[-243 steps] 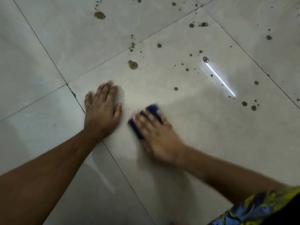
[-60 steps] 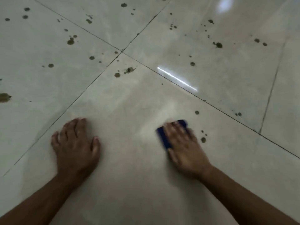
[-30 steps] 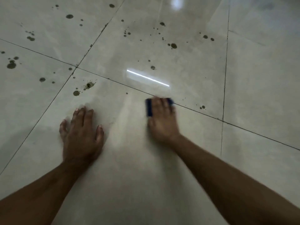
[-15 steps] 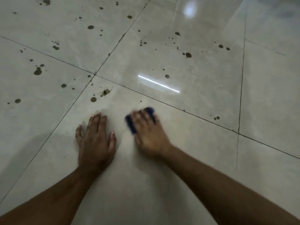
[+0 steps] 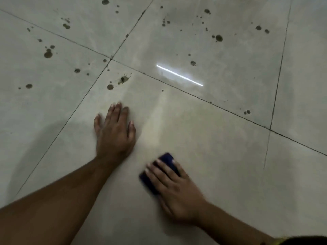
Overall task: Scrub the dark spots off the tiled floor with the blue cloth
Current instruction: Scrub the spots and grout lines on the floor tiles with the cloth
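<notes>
My right hand (image 5: 174,189) presses a folded blue cloth (image 5: 167,159) flat against the pale tiled floor (image 5: 221,165); the cloth shows past my fingertips and at my thumb side, the rest hidden under the palm. My left hand (image 5: 115,133) lies flat on the same tile with fingers spread, holding nothing, up and left of the cloth. Dark spots (image 5: 110,87) sit at the far corner of this tile, with a splattered one (image 5: 123,79) beside them. Several more dark spots (image 5: 219,38) dot the tiles beyond.
Thin dark grout lines (image 5: 210,103) cross the floor and meet at a joint (image 5: 111,59). A bright streak of reflected light (image 5: 179,75) lies on the far tile. More stains (image 5: 48,54) spread over the left tile. A small pair of spots (image 5: 247,112) sits right of the grout line.
My right hand has dragged the blue cloth back toward me, away from the grout line. My left hand stays planted on the tile.
</notes>
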